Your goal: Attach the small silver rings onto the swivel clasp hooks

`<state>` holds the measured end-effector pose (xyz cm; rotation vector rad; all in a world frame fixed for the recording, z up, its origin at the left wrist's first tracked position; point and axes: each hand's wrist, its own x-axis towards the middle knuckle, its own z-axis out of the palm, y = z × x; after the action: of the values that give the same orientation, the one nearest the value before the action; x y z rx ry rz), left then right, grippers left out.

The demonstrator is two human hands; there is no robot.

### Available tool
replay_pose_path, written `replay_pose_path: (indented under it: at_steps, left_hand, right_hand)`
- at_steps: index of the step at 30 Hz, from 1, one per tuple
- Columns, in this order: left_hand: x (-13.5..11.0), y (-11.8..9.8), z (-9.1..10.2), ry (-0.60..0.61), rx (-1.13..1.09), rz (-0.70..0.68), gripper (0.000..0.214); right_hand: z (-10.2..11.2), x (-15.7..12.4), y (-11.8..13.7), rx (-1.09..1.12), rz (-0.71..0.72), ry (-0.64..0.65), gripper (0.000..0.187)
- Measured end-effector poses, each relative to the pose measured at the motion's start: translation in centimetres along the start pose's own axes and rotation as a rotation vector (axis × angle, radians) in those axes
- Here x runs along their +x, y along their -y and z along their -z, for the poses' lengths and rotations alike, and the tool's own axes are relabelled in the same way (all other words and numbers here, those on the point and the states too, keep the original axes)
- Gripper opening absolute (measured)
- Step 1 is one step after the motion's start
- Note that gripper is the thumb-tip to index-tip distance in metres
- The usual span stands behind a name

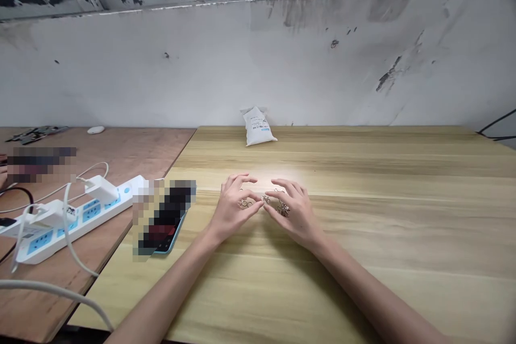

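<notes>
Both my hands rest palm down on the light wooden table [363,215], fingertips almost meeting. My left hand [234,207] wears a ring on one finger, its fingers slightly curled and apart. My right hand [292,209] wears an ornate ring, and its fingers are also spread. A small metal piece, perhaps another ring [266,199], sits between the tips of both hands, which touch or pinch it; I cannot tell which hand holds it.
A small white packet [258,126] stands at the table's far edge by the wall. A phone [165,220] lies at the left edge. On the brown table [133,156] to the left lies a white power strip [72,215] with plugs and cables.
</notes>
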<state>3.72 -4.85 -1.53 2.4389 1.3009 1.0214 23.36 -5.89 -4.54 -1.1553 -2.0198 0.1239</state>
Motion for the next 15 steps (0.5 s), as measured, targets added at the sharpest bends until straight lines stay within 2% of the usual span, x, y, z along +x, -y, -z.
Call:
replay_pose_path:
  at_steps: [3,8,15]
  left_hand:
    - [-0.06,-0.58,0.10,0.002,-0.069,0.032,0.007]
    - [-0.20,-1.16,-0.18,-0.034,-0.074,0.029,0.005]
    - [-0.12,-0.40,-0.25,-0.030,-0.052,0.037,0.008]
  right_hand:
    - [0.06,0.05,0.74,-0.064,0.046,-0.023,0.013]
    - [-0.13,0.04,0.99,-0.131,0.091,-0.029,0.017]
    - [0.08,0.02,0.70,-0.129,0.128,0.011,0.020]
